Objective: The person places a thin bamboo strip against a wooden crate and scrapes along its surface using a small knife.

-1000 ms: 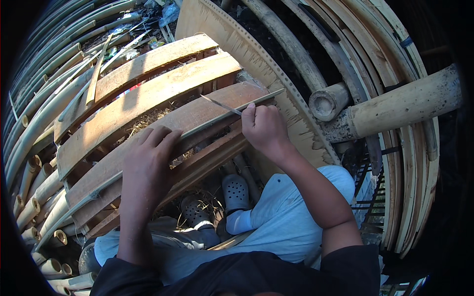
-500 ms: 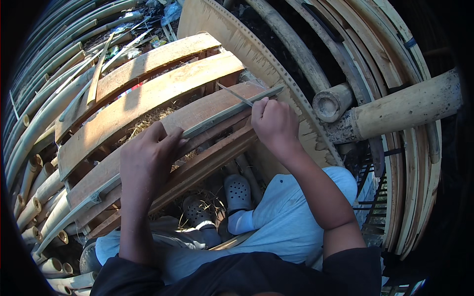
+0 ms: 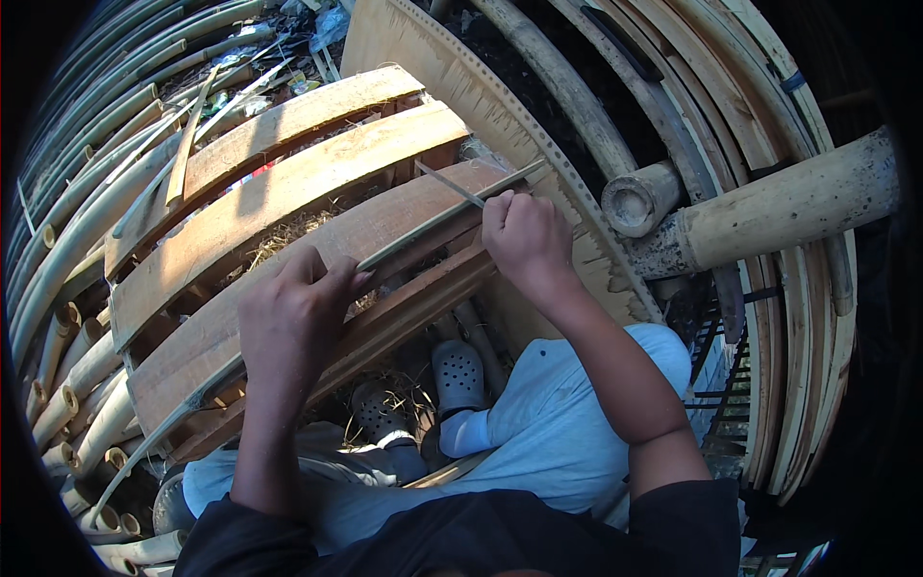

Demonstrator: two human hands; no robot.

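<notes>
A long, thin bamboo strip (image 3: 423, 225) slants across the slatted wooden crate (image 3: 288, 197) in front of me. My left hand (image 3: 296, 313) is closed around the strip near its middle, above the crate's near edge. The strip's tail runs from that hand down to the lower left. Close to the strip's upper right end, my right hand (image 3: 527, 236) is closed on a knife (image 3: 450, 184). Its narrow blade points up and left across the strip, and the handle is hidden in the fist.
Bamboo poles (image 3: 91, 370) are stacked at the left. A tan perforated-edge sheet (image 3: 505, 106) stands behind the crate. At the right are a thick bamboo pole (image 3: 788, 207), a cut pole end (image 3: 639, 200) and bent wooden slats (image 3: 798, 365). My clog-shod feet (image 3: 457, 375) are below the crate.
The bamboo strip has turned, so its face looks narrower, and its lower left tail has swung right. My left hand has shifted slightly right. The knife remains in my right hand.
</notes>
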